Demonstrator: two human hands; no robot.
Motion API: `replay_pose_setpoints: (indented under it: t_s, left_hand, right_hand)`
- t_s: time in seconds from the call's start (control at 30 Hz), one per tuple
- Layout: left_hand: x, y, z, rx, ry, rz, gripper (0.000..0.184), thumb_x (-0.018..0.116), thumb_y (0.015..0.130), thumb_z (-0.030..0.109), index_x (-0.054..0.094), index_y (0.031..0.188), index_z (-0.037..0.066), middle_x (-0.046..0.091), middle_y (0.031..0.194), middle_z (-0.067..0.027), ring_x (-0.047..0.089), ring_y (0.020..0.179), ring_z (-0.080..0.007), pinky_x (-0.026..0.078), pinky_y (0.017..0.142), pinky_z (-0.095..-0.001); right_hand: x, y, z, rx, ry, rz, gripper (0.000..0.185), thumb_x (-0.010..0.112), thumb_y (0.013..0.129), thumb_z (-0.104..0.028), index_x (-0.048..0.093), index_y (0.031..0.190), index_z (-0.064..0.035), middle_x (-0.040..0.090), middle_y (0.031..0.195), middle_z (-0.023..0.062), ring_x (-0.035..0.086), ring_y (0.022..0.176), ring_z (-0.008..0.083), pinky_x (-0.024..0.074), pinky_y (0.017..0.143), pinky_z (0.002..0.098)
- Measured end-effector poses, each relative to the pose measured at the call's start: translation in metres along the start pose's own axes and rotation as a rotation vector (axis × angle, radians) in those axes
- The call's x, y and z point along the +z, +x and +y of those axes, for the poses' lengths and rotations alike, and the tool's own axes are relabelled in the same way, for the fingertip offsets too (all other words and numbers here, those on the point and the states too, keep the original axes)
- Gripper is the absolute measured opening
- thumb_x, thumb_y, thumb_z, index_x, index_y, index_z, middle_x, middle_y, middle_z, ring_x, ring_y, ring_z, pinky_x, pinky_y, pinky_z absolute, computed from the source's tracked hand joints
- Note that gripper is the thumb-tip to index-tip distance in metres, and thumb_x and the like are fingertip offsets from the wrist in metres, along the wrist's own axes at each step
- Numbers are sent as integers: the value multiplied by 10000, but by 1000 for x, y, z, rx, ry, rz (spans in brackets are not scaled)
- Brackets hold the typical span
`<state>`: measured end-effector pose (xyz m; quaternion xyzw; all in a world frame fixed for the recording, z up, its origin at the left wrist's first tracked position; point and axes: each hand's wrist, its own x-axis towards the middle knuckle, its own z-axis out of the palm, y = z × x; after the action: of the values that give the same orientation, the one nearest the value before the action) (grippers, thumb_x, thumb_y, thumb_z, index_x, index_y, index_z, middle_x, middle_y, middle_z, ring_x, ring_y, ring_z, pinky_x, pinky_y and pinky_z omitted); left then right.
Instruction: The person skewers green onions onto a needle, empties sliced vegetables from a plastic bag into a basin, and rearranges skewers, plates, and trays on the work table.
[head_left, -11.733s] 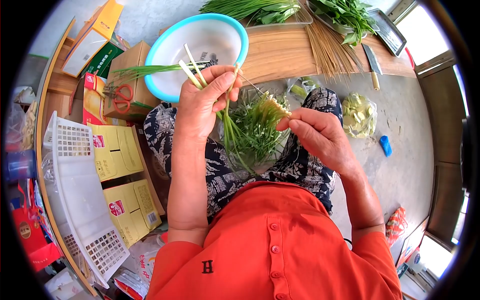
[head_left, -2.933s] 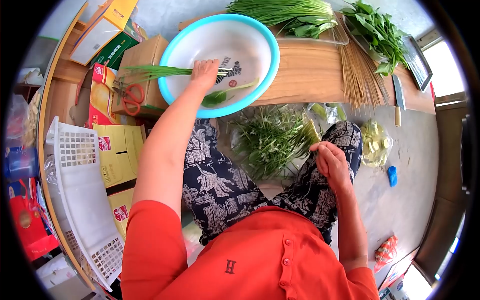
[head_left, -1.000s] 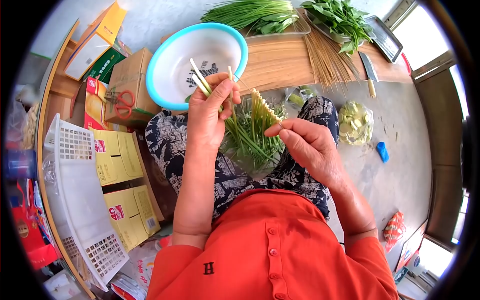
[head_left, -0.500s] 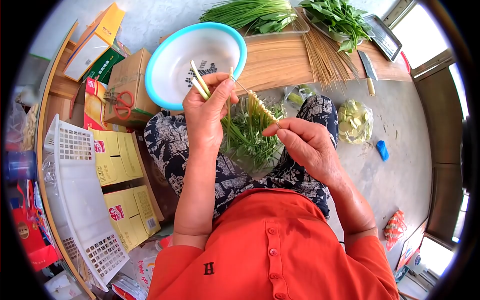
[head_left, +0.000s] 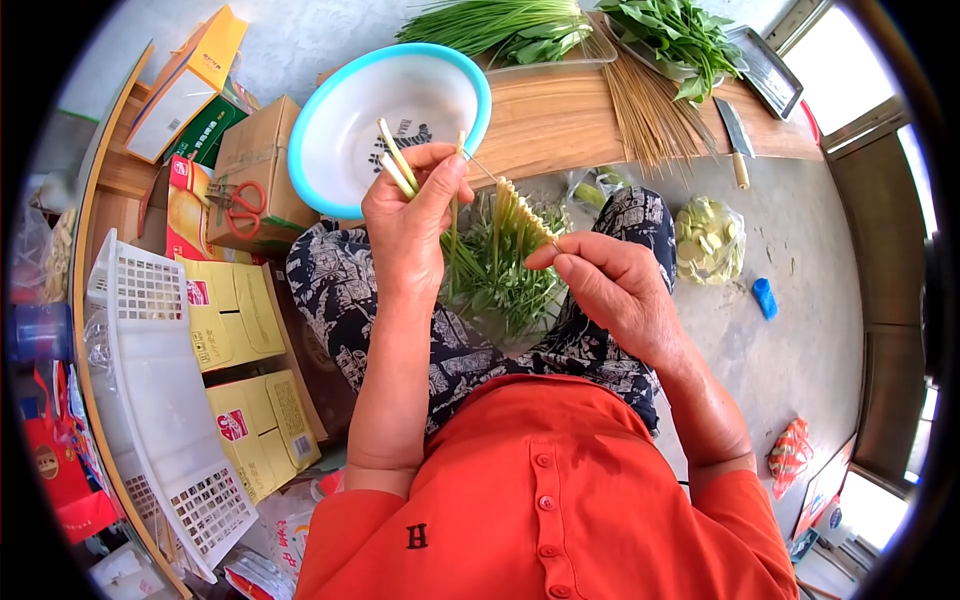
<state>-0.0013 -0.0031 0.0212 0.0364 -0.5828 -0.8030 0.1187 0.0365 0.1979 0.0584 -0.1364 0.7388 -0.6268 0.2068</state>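
Several pale-ended green stalks (head_left: 400, 165) stick out of my left hand (head_left: 412, 215), whose fingers are closed round them. One more stalk is pinched upright between thumb and forefinger, at the tip of a thin skewer (head_left: 484, 169). The skewer runs down to the right through a row of stalk ends (head_left: 524, 215), and their green leaves hang below. My right hand (head_left: 610, 285) pinches the skewer's lower end. Under both hands, between the knees, lies a heap of cut greens (head_left: 515, 285).
Beyond my left hand stands a blue-rimmed basin (head_left: 303, 120). The wooden board (head_left: 550, 110) bears long green stalks (head_left: 490, 25), loose skewers (head_left: 655, 115), leafy greens (head_left: 680, 40) and a knife (head_left: 733, 128). Scissors (head_left: 245, 210) lie at left; a bag of slices (head_left: 710, 240) is at right.
Since the view about three seconds ago, my left hand has come back from the basin with stalks and now meets the skewer tip. Over the last second both hands have hardly moved.
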Motion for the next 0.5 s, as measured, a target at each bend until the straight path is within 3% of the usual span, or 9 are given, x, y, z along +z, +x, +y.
replay_pose_setpoints:
  t_s: [0.3,0.37,0.5]
  left_hand:
    - [2,-2,-2,111,41,62,124,676,812,59,640,917,6,634,753,-47,558,606,-55,272,425,-153]
    - [3,-2,0,113,43,64,117,679,808,21,644,914,-16,650,773,-46,568,617,-65,418,543,-158]
    - [2,-2,1,94,48,63,120,679,809,25,647,915,-22,645,753,-44,561,608,-57,393,522,-151]
  right_hand:
    - [0,-1,3,-8,20,13,196,500,934,-134,640,977,-4,491,654,-12,420,617,55,387,570,227]
    - [0,-2,2,7,17,6,197,500,934,-133,641,977,-3,493,655,-11,422,618,56,389,571,227]
    - [0,-3,0,6,60,-5,200,494,939,-137,641,980,-7,464,634,-35,396,597,42,359,544,213]
